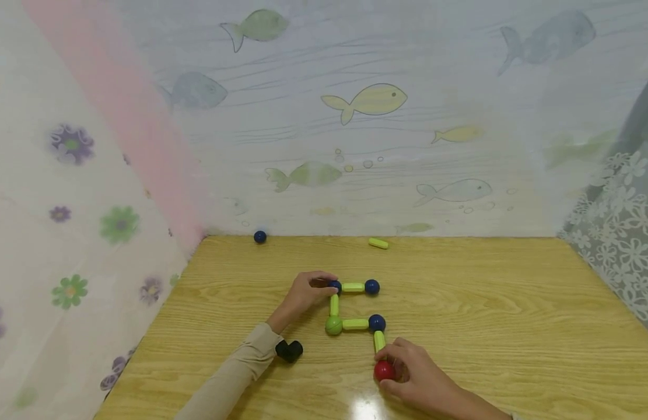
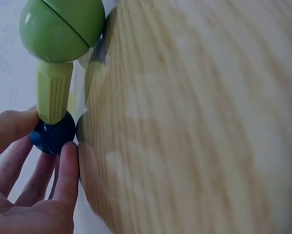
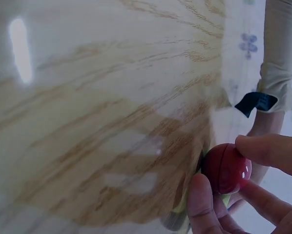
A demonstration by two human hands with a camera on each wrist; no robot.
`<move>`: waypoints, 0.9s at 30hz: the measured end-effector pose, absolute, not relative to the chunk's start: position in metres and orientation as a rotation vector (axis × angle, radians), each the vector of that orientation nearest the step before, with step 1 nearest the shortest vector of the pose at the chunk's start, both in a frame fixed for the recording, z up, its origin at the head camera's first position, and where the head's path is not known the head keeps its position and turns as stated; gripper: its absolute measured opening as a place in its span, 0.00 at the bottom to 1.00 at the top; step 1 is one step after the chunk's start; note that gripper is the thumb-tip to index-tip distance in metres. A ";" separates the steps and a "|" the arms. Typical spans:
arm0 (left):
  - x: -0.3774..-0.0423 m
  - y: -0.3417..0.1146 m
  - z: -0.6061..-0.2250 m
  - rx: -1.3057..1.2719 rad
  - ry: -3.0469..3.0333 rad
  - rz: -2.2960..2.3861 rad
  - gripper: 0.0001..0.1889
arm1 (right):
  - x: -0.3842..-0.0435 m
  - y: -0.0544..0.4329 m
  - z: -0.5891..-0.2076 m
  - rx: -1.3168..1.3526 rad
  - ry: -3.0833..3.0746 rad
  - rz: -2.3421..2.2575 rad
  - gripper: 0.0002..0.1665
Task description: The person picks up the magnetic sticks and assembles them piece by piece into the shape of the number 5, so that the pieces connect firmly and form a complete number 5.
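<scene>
Balls and ribbed yellow-green rods are joined into a zigzag lying on the table. At its upper left corner my left hand [image 1: 306, 294] grips a blue ball [image 2: 53, 134] between thumb and fingers. One rod [image 1: 353, 287] runs right from there to another blue ball [image 1: 372, 287]; a second rod [image 2: 54, 90] leads down to a green ball [image 1: 333, 325]. From the green ball a rod [image 1: 355, 324] reaches a third blue ball [image 1: 377, 323]. Below that, a rod [image 1: 379, 341] meets the red ball [image 3: 226, 168], which my right hand [image 1: 420, 373] holds between thumb and fingers.
A loose blue ball [image 1: 259, 237] lies near the far edge of the wooden table [image 1: 486, 303]. Further right along that edge is a loose yellow-green rod [image 1: 378, 243]. A black wrist device [image 1: 289, 351] sits at the left cuff. A fish-patterned sheet [image 1: 313, 134] hangs behind the table.
</scene>
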State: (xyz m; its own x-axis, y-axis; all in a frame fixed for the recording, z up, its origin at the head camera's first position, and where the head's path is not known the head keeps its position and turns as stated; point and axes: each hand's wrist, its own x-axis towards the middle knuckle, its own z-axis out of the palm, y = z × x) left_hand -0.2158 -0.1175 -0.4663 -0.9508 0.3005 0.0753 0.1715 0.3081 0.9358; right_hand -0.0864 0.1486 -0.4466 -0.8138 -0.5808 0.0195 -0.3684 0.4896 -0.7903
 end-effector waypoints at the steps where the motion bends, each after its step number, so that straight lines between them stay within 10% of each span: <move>1: -0.215 -0.117 -0.465 0.448 2.444 1.726 0.17 | -0.087 0.149 -0.447 -0.814 2.479 -1.232 0.18; 27: -0.219 -0.120 -0.473 0.422 2.444 1.731 0.16 | -0.183 0.180 -0.428 -0.847 2.651 -1.359 0.16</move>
